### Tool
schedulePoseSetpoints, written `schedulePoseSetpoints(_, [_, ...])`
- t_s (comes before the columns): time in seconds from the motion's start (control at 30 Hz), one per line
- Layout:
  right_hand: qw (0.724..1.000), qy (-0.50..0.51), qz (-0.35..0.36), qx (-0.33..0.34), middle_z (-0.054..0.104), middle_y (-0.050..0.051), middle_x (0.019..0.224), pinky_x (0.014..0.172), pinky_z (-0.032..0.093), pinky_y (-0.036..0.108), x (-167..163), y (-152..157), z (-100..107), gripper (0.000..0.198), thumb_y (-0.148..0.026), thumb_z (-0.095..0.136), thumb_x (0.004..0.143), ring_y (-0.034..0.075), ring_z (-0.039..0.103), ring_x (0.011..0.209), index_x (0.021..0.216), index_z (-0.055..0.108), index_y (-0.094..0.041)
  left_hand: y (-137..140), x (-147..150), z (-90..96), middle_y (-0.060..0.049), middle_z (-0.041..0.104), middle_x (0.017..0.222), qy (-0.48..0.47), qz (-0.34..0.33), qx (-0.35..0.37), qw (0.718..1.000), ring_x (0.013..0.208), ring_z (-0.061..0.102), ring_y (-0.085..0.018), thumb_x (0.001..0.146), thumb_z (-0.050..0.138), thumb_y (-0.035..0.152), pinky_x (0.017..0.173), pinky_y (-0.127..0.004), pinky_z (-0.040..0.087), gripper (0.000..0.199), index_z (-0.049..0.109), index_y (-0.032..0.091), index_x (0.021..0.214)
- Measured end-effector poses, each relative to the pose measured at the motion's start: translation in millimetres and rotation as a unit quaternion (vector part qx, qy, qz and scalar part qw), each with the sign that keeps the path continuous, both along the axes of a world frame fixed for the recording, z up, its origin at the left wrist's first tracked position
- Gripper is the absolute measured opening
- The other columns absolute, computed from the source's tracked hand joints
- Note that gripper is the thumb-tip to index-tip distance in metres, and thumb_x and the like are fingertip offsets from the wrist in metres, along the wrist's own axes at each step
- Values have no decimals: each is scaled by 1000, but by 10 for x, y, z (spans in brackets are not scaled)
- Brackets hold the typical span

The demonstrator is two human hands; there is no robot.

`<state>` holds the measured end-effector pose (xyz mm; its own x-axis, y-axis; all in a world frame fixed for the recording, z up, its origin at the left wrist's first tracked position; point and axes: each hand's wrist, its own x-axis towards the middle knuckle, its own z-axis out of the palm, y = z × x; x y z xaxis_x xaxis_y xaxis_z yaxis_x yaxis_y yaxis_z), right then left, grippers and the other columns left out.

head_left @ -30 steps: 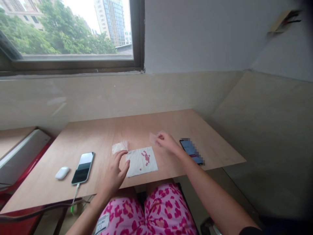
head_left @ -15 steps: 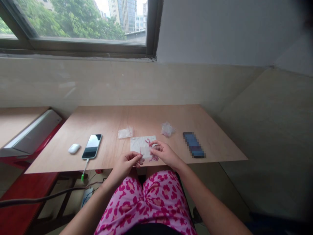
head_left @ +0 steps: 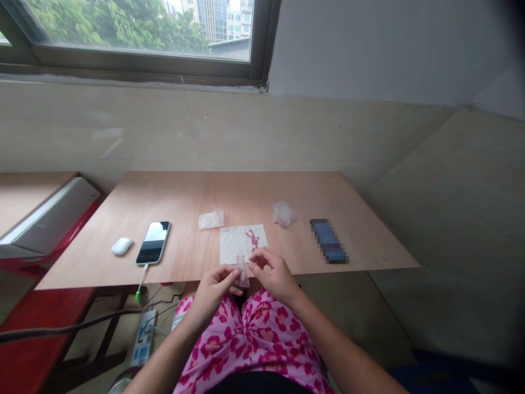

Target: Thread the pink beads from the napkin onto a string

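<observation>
My left hand (head_left: 217, 282) pinches a small clear zip bag (head_left: 241, 272) with a red line, held upright over the table's front edge. Some pinkish content shows low in the bag, too blurred to name. Curled at the bag's right edge is my right hand (head_left: 275, 276), thumb and forefinger bent close together. What these fingertips grip is too small to make out. Just beyond both hands lies a white paper sheet (head_left: 232, 243), bearing a cluster of small pink-red beads (head_left: 252, 238) on its right side.
Behind the sheet lie a flat clear bag (head_left: 211, 220) and a crumpled clear bag (head_left: 284, 214). A white mouse (head_left: 122, 246) and a phone (head_left: 153, 243) with a white cable are at left. A pixelated dark device (head_left: 329, 241) rests at right on the wooden table (head_left: 246, 191).
Both hands have come nearer to me, off the sheet. My right hand has left the beads, which show more fully. The zip bag now stands upright. The camera view has tilted slightly.
</observation>
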<state>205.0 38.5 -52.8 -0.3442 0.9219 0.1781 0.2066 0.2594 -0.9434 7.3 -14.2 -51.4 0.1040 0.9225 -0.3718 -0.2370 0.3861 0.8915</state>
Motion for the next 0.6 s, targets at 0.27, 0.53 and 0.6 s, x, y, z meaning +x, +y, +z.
schedulePoseSetpoints(0.27, [977,58,86,-187,68,3,87,64,49,28,-106,-166,-45,34,-52,77,87,17,62,72,97,66,-21,-24,17,36,-4,70,77,102,-28,93,990,69,64,-17,84,78,53,66,-28,53,38,69,16,81])
schedulePoseSetpoints(0.53, [958,93,88,-257,67,1,77,61,51,27,-116,-154,-62,39,-54,79,82,15,61,65,89,65,-18,-80,19,42,-5,71,84,268,-91,208,936,78,64,-20,97,64,37,72,-30,49,22,71,18,88])
schedulePoseSetpoints(0.6, [954,92,84,-274,67,1,75,57,51,27,-102,-123,-73,41,-56,79,82,15,62,62,90,67,-17,-85,17,47,-6,71,88,278,-96,217,931,81,65,-21,100,60,38,75,-30,49,23,71,19,91])
